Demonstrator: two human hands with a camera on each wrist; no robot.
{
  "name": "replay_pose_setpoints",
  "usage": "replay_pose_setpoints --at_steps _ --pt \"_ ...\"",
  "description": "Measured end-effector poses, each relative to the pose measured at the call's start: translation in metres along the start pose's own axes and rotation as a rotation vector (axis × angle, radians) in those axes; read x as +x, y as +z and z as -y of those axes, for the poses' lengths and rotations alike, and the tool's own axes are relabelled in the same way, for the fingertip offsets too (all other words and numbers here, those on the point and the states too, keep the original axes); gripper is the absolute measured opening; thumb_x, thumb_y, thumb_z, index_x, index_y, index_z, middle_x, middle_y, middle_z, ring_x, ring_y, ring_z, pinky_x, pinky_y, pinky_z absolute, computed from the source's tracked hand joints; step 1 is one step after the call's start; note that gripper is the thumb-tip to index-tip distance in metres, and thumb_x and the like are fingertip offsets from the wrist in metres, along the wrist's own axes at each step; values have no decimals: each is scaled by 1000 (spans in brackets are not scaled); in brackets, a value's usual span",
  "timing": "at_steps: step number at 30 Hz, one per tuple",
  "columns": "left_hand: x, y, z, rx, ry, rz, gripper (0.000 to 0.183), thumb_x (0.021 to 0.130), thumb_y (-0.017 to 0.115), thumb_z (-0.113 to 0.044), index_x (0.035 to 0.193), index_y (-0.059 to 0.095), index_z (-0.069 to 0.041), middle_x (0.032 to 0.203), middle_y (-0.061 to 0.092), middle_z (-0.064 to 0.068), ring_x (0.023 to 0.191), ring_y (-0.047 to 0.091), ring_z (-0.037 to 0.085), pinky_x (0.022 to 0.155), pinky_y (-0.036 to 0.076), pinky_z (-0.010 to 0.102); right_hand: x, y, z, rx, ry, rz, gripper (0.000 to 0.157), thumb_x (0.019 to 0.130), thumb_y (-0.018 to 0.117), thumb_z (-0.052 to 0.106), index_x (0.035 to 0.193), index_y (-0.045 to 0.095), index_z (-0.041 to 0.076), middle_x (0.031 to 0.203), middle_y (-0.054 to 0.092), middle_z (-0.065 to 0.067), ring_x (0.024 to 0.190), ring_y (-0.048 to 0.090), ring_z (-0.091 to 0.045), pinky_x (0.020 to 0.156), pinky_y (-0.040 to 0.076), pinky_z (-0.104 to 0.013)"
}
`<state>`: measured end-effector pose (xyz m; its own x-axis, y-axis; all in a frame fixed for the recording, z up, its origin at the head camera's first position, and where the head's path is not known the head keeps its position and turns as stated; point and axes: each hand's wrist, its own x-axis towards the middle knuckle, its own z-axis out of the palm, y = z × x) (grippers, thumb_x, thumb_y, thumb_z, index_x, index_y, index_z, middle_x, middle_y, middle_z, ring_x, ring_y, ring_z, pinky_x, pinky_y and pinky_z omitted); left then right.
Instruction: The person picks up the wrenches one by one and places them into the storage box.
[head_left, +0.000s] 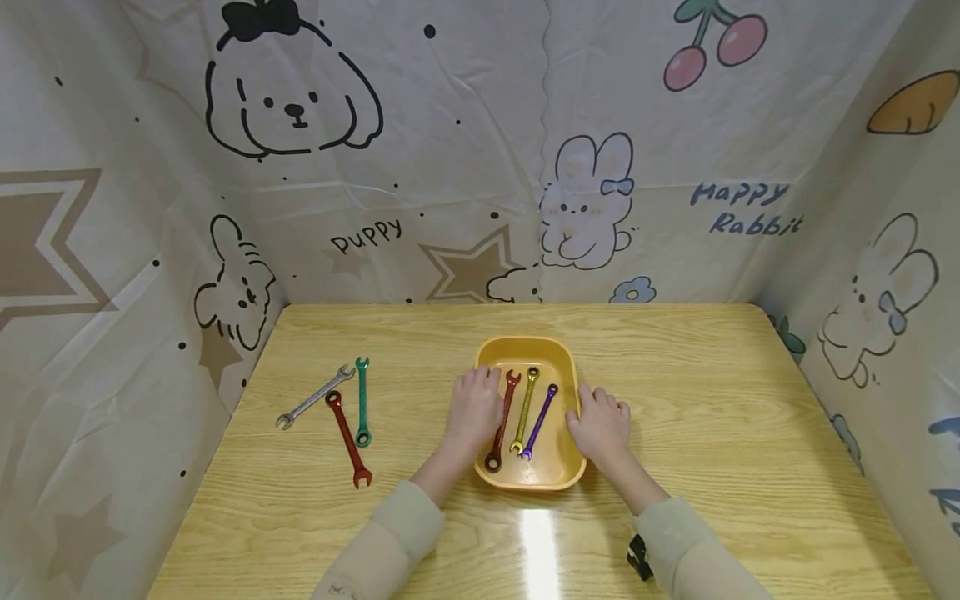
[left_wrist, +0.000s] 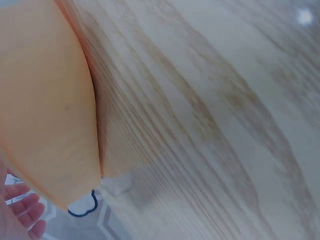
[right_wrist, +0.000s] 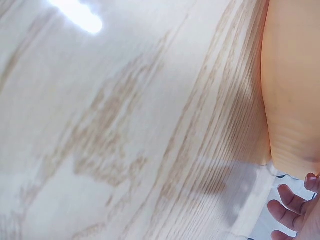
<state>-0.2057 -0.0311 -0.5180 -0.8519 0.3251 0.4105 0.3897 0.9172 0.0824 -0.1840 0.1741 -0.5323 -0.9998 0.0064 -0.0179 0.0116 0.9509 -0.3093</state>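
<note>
An orange-yellow plastic tray (head_left: 528, 481) stands on the table with three combination wrenches inside. These are a red wrench (head_left: 504, 417), a yellow wrench (head_left: 526, 408) and a purple wrench (head_left: 542, 419), side by side and roughly lengthwise. My left hand (head_left: 474, 408) holds the tray's left side, close to the red wrench. On the opposite side my right hand (head_left: 603, 425) grips the rim, thumb toward the inside. Both wrist views show the tray's outer wall (left_wrist: 47, 100) large, with some bent fingers (right_wrist: 290, 207) at its far end; the thumbs are hidden there.
Left of the tray lie a silver wrench (head_left: 315, 397), a green wrench (head_left: 363, 400) and a second red wrench (head_left: 348, 437) on the wood-grain table (head_left: 697, 375). A printed cloth (head_left: 465, 167) hangs along the table's back and sides. A black device (head_left: 639, 557) sits at my right wrist.
</note>
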Motion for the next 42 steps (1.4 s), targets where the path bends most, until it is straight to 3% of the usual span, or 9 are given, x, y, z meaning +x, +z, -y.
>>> replay_pose_setpoints --at_steps 11,20,42 --pt "-2 -8 23 -57 -83 -50 33 78 64 -10 109 58 -1 104 56 13 96 53 28 85 43 40 0 -1 0 -4 -4 3 39 87 49 29 119 46 7 103 53 -18 99 49 -36 90 29 -54" --pt "-7 -8 44 -108 -152 -117 30 77 62 -4 107 60 2 103 57 16 96 53 31 86 43 43 0 -1 0 2 0 2 40 87 49 29 121 46 7 104 53 -18 100 49 -36 91 29 -54" --pt "-18 -9 92 -128 -338 -120 31 79 62 -1 109 58 5 104 55 20 96 50 35 84 40 46 1 0 0 -3 -1 -2 39 87 50 29 118 46 7 103 53 -18 100 49 -37 91 29 -54"
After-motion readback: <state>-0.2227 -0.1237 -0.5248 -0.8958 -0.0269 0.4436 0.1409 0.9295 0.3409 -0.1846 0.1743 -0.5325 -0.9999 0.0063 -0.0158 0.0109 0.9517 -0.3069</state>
